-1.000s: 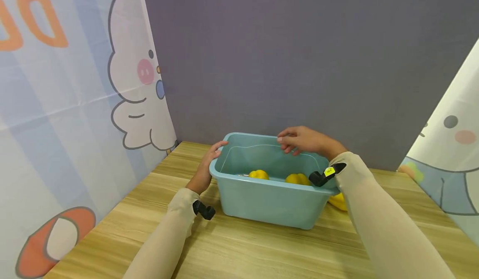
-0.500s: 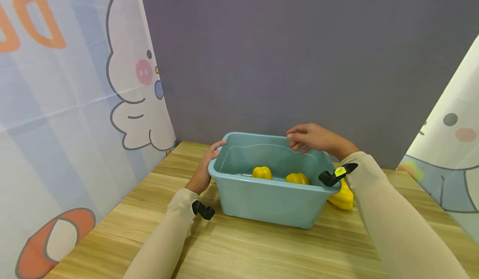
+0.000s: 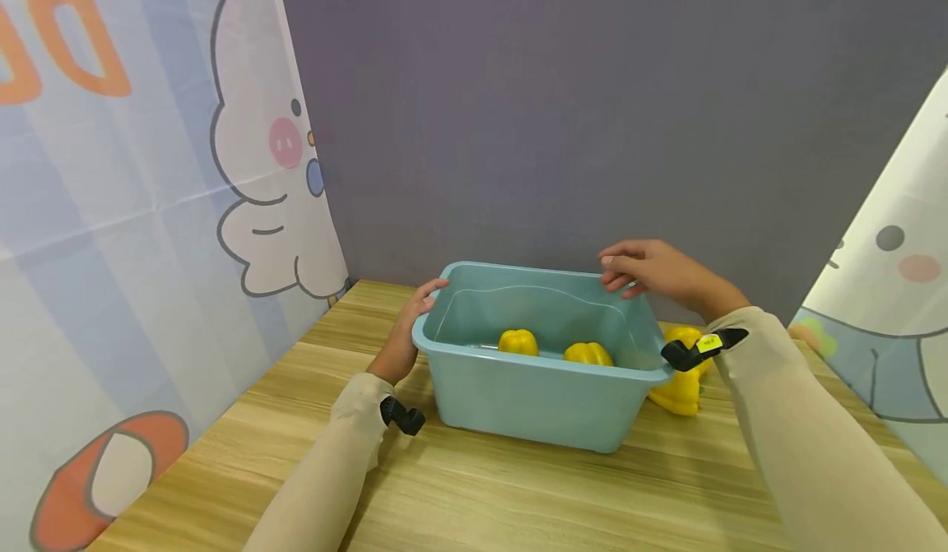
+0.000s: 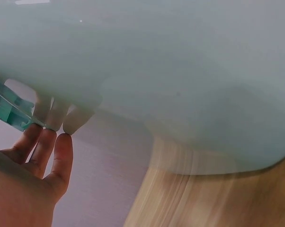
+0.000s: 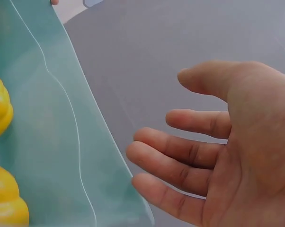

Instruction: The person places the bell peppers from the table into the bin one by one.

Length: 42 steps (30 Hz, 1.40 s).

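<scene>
The head view has the tabletop (image 3: 474, 490) in front, and on it the tub (image 3: 541, 400), standing upright. It looks like thin, stiff plastic, light for its bulk and smooth enough to skid; the lipped rim, at the short ends, should be the surest place to take hold. Beside its right end, on the tabletop, lies a near pepper (image 3: 677, 396), partly hidden by the tub and the wrist camera (image 3: 689, 354). Inside the tub sit a left pepper (image 3: 518, 342) and a right pepper (image 3: 588, 354), set apart. All look firm, waxy and a little slippery; round the broad shoulders is the best grip, since a hard squeeze could bruise or crack the skin. The left hand (image 3: 403, 334) holds the tub's left end at the rim, fingertips against the outer wall. A far pepper (image 3: 685, 336) shows past the tub's right end. The right hand (image 3: 662, 276) hangs by the far right corner, thumb and fingers loosely spread with nothing between; whether it touches the rim I cannot tell. The grey backdrop (image 3: 533, 116) stands behind.
</scene>
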Each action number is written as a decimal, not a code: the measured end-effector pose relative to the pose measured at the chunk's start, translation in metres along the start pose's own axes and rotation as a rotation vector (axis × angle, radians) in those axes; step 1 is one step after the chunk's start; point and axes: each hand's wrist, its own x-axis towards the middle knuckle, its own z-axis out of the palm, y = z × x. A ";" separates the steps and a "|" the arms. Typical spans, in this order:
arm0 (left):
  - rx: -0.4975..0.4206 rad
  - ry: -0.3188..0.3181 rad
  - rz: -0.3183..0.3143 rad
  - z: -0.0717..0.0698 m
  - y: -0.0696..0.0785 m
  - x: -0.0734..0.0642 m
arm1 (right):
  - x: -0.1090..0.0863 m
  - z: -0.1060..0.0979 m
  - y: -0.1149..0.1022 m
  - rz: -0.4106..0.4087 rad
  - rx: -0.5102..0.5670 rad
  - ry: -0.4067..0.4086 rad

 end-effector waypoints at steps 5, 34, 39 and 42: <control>-0.007 -0.005 0.010 0.000 -0.001 0.002 | -0.011 -0.011 0.012 0.007 -0.005 0.043; -0.013 -0.016 0.014 0.000 0.000 -0.002 | -0.074 0.006 0.100 -0.084 0.211 0.232; -0.009 -0.025 0.023 -0.001 0.001 -0.003 | -0.084 0.011 0.107 -0.084 0.125 0.252; -0.022 -0.026 0.026 -0.002 0.001 -0.003 | -0.089 0.013 0.109 -0.084 0.115 0.248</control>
